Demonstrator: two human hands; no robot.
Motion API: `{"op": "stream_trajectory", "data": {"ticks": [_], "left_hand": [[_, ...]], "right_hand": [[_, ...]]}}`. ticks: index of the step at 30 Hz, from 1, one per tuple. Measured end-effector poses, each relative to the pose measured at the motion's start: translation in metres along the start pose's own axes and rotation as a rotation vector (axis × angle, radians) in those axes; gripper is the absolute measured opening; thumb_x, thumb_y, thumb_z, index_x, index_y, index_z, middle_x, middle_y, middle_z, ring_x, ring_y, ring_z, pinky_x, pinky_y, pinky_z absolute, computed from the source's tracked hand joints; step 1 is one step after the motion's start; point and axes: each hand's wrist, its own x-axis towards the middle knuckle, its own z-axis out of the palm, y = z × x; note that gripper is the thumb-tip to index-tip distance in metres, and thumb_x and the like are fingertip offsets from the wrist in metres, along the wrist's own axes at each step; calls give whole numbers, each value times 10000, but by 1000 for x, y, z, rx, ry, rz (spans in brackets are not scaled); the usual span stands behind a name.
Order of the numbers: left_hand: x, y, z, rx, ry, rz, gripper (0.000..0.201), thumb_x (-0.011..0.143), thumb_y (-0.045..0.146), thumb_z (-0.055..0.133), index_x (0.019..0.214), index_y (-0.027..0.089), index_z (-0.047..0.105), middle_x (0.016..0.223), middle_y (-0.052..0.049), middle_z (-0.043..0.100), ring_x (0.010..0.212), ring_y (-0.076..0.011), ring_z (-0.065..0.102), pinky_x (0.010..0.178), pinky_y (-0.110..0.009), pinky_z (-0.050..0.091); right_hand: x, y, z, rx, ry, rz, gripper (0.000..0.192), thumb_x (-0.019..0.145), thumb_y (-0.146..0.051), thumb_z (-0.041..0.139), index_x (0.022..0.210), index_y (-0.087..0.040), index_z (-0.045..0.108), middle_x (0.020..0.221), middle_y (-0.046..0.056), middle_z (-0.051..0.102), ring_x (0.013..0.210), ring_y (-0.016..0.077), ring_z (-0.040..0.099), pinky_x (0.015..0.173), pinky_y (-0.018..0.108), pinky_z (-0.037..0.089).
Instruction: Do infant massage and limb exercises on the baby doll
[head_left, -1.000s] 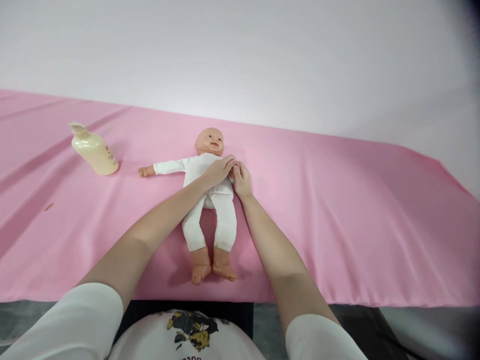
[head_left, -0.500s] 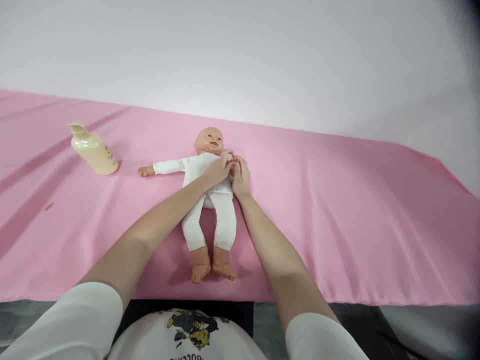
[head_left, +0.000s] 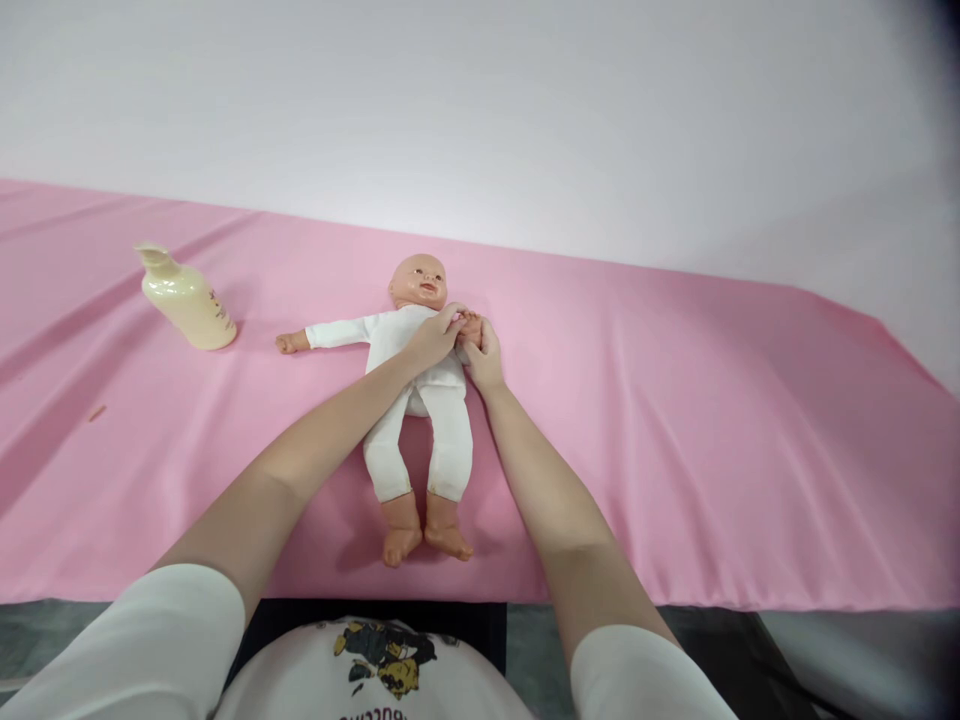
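A baby doll (head_left: 450, 425) in a white cloth suit lies on its back, its head away from me and its bare feet toward me. My left hand (head_left: 435, 336) reaches across the doll's chest and is closed on the doll's hand (head_left: 470, 328) at the right. From the other side, my right hand (head_left: 486, 358) grips that same small hand, thumb against its palm. The doll's palm and fingers show between my two hands. Its other arm (head_left: 339, 334) stretches out to the left, untouched.
A pale yellow pump bottle (head_left: 191, 305) stands to the left of the doll. Pink cloth (head_left: 675, 430) with folds covers the table, and a small brownish mark (head_left: 97, 413) shows on it at the left. Behind rises a white wall (head_left: 480, 120).
My right hand's fingers have shifted slightly down and outward, so more of the doll's hand shows. My left hand has barely moved; the doll's body and the bottle stay put.
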Motion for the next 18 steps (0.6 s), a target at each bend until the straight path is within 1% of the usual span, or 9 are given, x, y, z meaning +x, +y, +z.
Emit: {"op": "stream_trajectory", "data": {"ticks": [4,8,11,14,18], "left_hand": [[1,0,0,-5,-8,-11,312,999,202,446,1263,161,606,1161,-97,722,1055,-200,671,970,-312,480],[-1,3,-2,4,-42,-17,330,988,225,480,1280,157,617,1097,-94,733,997,-206,675,918,-310,492],[-2,5,-2,10,-42,-23,330,979,235,500,1277,168,626,1036,-74,736,920,-190,670,881,-301,497],[-1,4,-2,23,-35,-17,334,978,251,513,1281,173,627,970,-60,731,854,-179,661,840,-293,497],[1,0,0,22,-24,-2,324,991,233,479,1274,172,625,1006,-67,736,885,-179,670,872,-300,504]], "right_hand": [[5,8,1,71,14,78,407,739,-393,770,1091,-242,633,1134,48,727,1080,214,693,1073,421,526],[7,9,2,46,68,90,365,731,-430,775,1007,-229,646,1044,45,736,1016,212,699,1012,401,553],[5,8,3,42,91,83,380,741,-472,779,1006,-234,648,1084,50,731,1065,215,695,1032,391,544],[3,8,4,84,96,98,406,724,-477,798,1022,-253,637,1133,40,727,1138,211,684,1079,382,527],[7,15,-1,223,59,166,475,633,-391,834,1054,-277,646,1177,18,732,1200,219,671,1121,399,520]]}}
